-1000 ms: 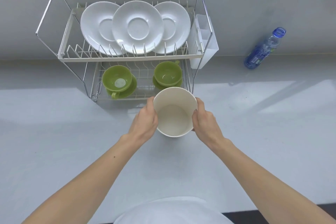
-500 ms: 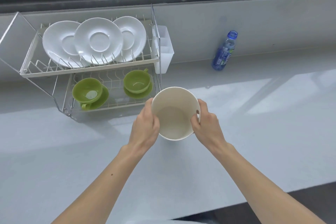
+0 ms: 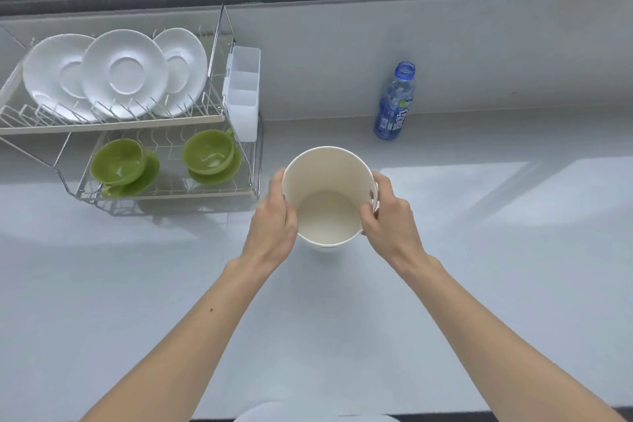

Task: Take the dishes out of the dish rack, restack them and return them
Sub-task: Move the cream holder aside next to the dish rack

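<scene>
- Head view, hands: left hand [image 3: 274, 228] and right hand [image 3: 388, 219] grip one cream bowl [image 3: 328, 197] between them, the fingers of each closed around opposite sides of its wall. The right thumb hooks over the rim.
- Bowl position: upright, mouth toward the camera, interior empty. It sits low over the pale tabletop [image 3: 479, 284], in front of and to the right of the dish rack [image 3: 219, 44]. Contact between its base and the tabletop cannot be confirmed.
- Dish rack: two-tier wire frame at the left, set against the back wall.
- Upper tier: three white saucers [image 3: 125, 70] stand on edge in the slots, overlapping one another.
- Lower tier: two green cups, each on a green saucer. The left cup [image 3: 118, 163] tilts toward the camera; the right cup [image 3: 209, 151] sits nearer the right end of the rack.
- Cutlery holder [image 3: 241, 92]: white, divided, hung on the right side of the rack.
- Blue bottle [image 3: 395, 103]: upright near the back wall, well apart from the bowl, to the right.
</scene>
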